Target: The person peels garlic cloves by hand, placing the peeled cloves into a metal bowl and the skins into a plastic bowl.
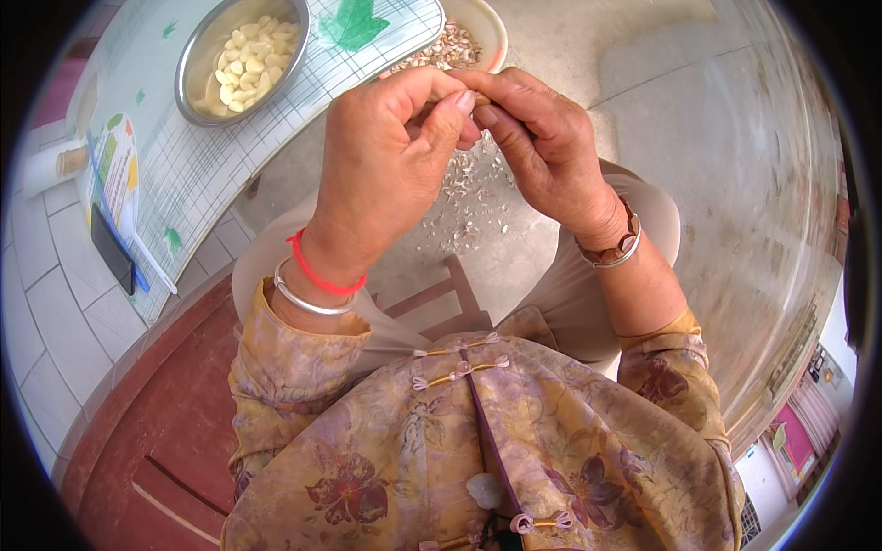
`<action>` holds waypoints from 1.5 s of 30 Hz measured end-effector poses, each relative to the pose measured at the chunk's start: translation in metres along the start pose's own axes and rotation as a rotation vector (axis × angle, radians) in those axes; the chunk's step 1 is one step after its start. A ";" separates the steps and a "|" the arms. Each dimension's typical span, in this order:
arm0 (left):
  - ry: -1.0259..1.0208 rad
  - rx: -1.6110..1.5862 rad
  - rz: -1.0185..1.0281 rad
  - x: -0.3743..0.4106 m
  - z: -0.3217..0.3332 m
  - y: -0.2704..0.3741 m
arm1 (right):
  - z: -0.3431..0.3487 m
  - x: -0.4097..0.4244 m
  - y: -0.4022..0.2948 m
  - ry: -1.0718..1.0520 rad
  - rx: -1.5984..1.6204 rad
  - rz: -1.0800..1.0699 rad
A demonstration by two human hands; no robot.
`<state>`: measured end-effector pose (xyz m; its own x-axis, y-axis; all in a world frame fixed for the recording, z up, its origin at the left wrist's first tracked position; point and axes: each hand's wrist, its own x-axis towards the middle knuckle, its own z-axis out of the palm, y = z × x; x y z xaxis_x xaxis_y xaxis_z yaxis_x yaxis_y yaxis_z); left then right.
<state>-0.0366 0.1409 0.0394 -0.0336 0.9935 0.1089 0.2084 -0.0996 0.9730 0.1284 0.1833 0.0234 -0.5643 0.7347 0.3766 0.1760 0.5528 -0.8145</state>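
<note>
My left hand (389,148) and my right hand (551,141) meet in front of me, fingertips together. Between them is a small brownish garlic clove (481,100), mostly hidden by the fingers. Up to the left, a stainless steel bowl (185,103) holds many peeled, pale garlic cloves (249,65). Just beyond my fingertips, partly under the table edge, a light plastic basin (497,34) contains unpeeled reddish-brown garlic cloves (458,49). Scraps of garlic skin (472,189) lie scattered on the concrete floor below my hands.
The steel bowl stands on a table with a checked, leaf-printed top (227,148). A dark phone (112,248), a paper hand fan (117,162) and a roll (58,165) are at its left end. Below are my knees, a wooden stool frame (468,293) and a red wooden surface (158,441).
</note>
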 end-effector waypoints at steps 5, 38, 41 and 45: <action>-0.049 0.029 -0.062 -0.003 -0.001 0.000 | 0.002 -0.001 0.001 -0.020 -0.016 -0.020; 0.061 -0.062 0.098 -0.002 0.009 0.002 | -0.011 0.003 0.001 -0.237 1.233 0.801; 0.079 -0.045 0.094 -0.004 0.009 0.001 | -0.009 0.003 0.001 -0.275 1.286 0.793; 0.164 -0.005 0.162 -0.005 0.008 0.002 | -0.010 0.003 0.003 -0.292 1.286 0.788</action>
<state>-0.0281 0.1360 0.0389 -0.1588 0.9421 0.2952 0.2195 -0.2578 0.9409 0.1347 0.1909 0.0267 -0.8255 0.4832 -0.2915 -0.2110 -0.7434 -0.6347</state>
